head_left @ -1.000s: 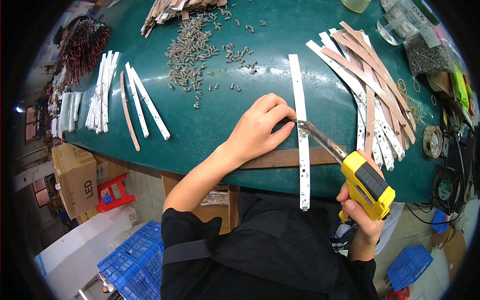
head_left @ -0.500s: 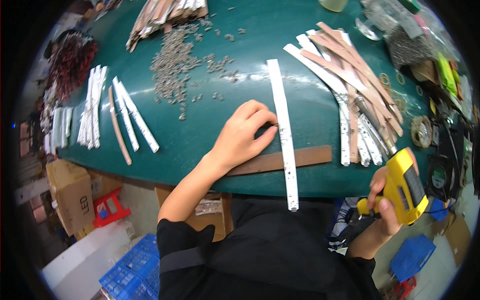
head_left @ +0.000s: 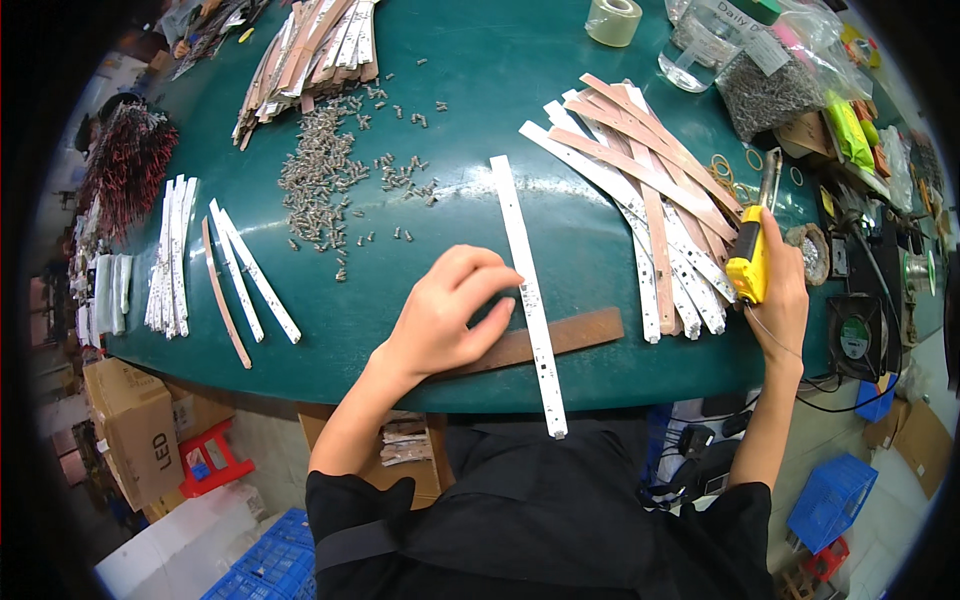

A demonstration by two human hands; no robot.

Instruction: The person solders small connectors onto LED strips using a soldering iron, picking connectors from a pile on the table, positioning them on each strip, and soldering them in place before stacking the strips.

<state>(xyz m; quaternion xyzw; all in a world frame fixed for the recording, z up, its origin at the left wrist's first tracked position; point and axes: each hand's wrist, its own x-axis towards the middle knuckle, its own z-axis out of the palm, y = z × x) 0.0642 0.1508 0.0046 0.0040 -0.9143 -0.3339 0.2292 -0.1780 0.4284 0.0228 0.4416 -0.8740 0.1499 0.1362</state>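
Observation:
A narrow white circuit-board strip (head_left: 531,290) lies across a brown wooden bar (head_left: 590,332), its near end reaching past the table edge. My left hand (head_left: 440,315) is at the strip's left edge, thumb and forefinger curled close together there; whatever they pinch is too small to make out. My right hand (head_left: 782,295) is wrapped round a yellow and black soldering gun (head_left: 750,258), its metal barrel pointing away from me. Under and beside the gun is a loose pile of white and copper-coloured strips (head_left: 655,190).
Small metal parts (head_left: 325,175) are scattered at the far middle-left. Behind them sits a strip stack (head_left: 310,50); more strips (head_left: 172,255) lie at left. A tape roll (head_left: 612,22), a bag of small parts (head_left: 770,90), a solder spool (head_left: 915,270) and a small fan (head_left: 855,335) line the far and right sides.
The soldering gun has swung up and away from me in my right hand, from below the table edge to beside the pile. My left hand stays at the strip; the whole view has shifted slightly.

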